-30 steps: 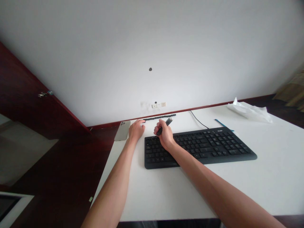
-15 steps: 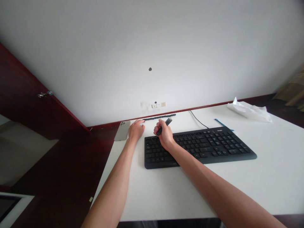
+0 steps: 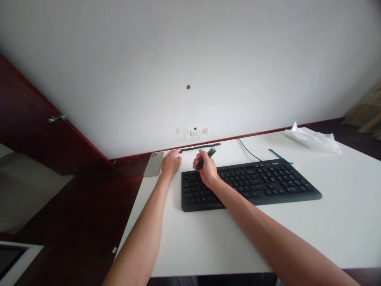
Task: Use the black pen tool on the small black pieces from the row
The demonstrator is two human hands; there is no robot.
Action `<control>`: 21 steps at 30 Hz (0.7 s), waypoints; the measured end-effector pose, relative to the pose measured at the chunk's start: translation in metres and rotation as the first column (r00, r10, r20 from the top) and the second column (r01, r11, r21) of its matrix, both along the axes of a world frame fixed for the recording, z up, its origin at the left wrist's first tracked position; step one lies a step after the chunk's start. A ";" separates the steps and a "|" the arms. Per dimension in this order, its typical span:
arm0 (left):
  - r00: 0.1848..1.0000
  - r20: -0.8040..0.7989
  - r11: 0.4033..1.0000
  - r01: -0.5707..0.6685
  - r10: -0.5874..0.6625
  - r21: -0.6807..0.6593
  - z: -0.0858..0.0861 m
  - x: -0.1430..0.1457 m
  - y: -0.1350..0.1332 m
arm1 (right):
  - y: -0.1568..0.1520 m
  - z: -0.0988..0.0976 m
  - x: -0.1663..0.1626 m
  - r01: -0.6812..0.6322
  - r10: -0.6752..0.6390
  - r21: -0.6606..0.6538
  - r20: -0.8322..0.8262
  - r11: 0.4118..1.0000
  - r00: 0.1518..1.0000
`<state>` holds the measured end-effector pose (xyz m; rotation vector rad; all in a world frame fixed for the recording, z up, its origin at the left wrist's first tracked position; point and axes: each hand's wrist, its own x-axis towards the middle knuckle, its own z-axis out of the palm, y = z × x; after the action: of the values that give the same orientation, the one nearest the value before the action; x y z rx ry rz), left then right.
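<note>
My right hand [image 3: 206,169] is closed in a fist around the black handle of a keycap puller [image 3: 212,151]. Thin wire prongs show below the fist, over the top left corner of a black keyboard [image 3: 238,183]. A row of small black keycaps [image 3: 201,147] lies along the back edge of the table. My left hand [image 3: 171,162] rests between a phone and that row, with its fingers stretched out and thumb apart. Its fingertips are at the row's left end and seem to touch the last keycap. Whether a key sits in the wires is too small to tell.
A light-coloured phone [image 3: 153,165] lies at the left edge of the white table [image 3: 190,246]. The keyboard's cable [image 3: 249,151] runs to the back. On the right are a thin blue-green stick [image 3: 276,154] and a crumpled white plastic bag [image 3: 312,141]. Sockets [image 3: 199,132] are on the wall.
My left fingertips have shifted very slightly right at the left end of the keycap row. My right hand and the keycap puller stay in place over the keyboard.
</note>
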<state>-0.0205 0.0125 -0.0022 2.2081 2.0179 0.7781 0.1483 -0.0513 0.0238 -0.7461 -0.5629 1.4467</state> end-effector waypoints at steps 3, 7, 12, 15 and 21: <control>0.999 0.033 1.000 -0.028 0.029 -0.013 0.001 0.000 0.000 | 0.001 -0.001 0.000 0.000 0.000 0.001 0.001 1.000 1.000; 0.999 0.030 0.998 -0.025 0.027 -0.064 0.003 0.000 0.001 | 0.001 -0.002 0.001 -0.001 0.001 -0.004 0.000 1.000 1.000; 1.000 -0.009 0.996 -0.009 0.009 -0.087 0.005 0.002 0.001 | 0.000 0.000 0.000 -0.003 0.003 0.001 -0.011 1.000 1.000; 1.000 -0.012 0.996 -0.003 0.002 -0.087 0.005 0.003 0.000 | 0.000 0.001 0.000 0.003 -0.003 -0.001 -0.021 1.000 1.000; 1.000 0.017 0.996 0.010 -0.009 -0.085 0.005 0.003 0.000 | 0.001 -0.001 0.001 -0.003 0.003 0.008 -0.016 1.000 1.000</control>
<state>-0.0177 0.0121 0.0025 2.1566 1.9925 0.6936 0.1494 -0.0505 0.0233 -0.7271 -0.5574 1.4508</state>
